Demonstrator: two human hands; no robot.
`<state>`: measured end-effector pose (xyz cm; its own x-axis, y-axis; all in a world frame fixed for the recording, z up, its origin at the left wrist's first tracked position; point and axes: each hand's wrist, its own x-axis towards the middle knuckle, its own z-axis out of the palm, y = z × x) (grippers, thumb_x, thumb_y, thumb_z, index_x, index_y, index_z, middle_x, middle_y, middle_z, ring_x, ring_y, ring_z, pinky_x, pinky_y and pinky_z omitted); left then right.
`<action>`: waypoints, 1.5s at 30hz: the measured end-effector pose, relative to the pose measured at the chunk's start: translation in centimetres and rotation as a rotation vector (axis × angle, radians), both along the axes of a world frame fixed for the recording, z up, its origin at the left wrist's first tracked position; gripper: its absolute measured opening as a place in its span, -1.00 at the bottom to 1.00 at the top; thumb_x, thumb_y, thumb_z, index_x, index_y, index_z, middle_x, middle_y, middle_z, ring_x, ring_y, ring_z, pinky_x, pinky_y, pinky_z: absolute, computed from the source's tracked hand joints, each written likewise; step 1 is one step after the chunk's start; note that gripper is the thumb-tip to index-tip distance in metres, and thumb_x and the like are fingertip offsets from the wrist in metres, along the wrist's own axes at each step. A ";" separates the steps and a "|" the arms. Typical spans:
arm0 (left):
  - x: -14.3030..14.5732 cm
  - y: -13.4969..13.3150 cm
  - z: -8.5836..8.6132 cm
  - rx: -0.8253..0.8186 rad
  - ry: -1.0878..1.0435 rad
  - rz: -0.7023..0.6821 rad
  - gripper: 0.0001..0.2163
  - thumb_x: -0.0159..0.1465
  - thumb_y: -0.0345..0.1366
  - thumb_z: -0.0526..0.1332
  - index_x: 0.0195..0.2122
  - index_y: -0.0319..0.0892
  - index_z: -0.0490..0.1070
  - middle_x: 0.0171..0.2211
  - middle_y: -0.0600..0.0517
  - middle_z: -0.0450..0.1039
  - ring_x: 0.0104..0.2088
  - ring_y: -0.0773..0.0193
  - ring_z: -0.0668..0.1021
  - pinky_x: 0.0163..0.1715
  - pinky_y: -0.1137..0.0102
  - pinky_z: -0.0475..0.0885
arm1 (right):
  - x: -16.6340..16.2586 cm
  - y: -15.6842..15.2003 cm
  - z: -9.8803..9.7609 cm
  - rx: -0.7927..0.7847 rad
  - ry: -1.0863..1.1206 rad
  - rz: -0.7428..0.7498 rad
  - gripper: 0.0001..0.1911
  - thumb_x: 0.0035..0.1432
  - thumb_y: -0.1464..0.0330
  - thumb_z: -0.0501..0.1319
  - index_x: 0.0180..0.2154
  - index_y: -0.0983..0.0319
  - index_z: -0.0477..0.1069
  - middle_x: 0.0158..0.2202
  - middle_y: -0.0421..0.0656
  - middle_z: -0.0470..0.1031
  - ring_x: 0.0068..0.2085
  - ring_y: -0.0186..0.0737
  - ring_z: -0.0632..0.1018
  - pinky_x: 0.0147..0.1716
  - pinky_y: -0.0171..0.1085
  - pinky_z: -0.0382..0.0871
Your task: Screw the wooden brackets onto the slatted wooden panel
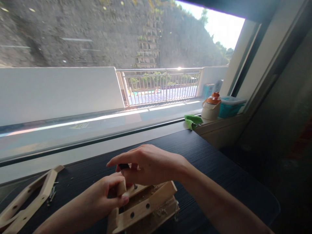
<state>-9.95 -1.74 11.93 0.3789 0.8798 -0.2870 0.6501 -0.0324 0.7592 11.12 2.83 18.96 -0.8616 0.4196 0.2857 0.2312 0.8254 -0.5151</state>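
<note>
A pale wooden assembly (138, 210) with dark round holes lies low in the middle of the table. My left hand (109, 191) pinches an upright wooden piece (121, 188) at the assembly's left end, thumb in front and fingers behind. Above it, my right hand (151, 164) arches over, its fingers closed around a small black object (123, 166). Most of that object is hidden by the fingers, so its kind is unclear. Rough, fibrous brown material (158, 216) shows under and between the wooden bars.
At the left lies a second wooden frame (31, 204), with several small metal screws (51, 195) beside it. The dark table (195, 156) meets a window sill. A green cloth (192, 121), a bottle with an orange top (211, 107) and a teal tub (230, 107) stand there.
</note>
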 end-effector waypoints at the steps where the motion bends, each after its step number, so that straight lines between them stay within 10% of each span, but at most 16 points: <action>1: 0.0 0.0 0.0 0.005 0.009 -0.001 -0.77 0.11 -0.10 0.26 -0.42 -0.17 0.47 -0.39 0.03 0.48 -0.34 0.14 0.50 -0.35 0.38 0.38 | 0.1 0.0 0.1 -0.009 0.001 0.012 -0.62 0.25 0.41 0.10 0.09 0.22 0.41 -0.33 -0.19 0.52 -0.37 -0.37 0.45 -0.37 -0.42 0.17; 45: 0.6 -0.1 0.6 0.055 -0.030 -0.017 -0.78 0.13 -0.11 0.26 -0.36 -0.16 0.48 -0.28 0.00 0.44 -0.24 0.12 0.47 -0.25 0.38 0.39 | 0.1 0.3 0.1 0.082 -0.016 -0.111 -0.62 0.24 0.35 0.16 0.09 0.25 0.42 -0.48 -0.22 0.42 -0.43 -0.35 0.39 -0.39 -0.39 0.15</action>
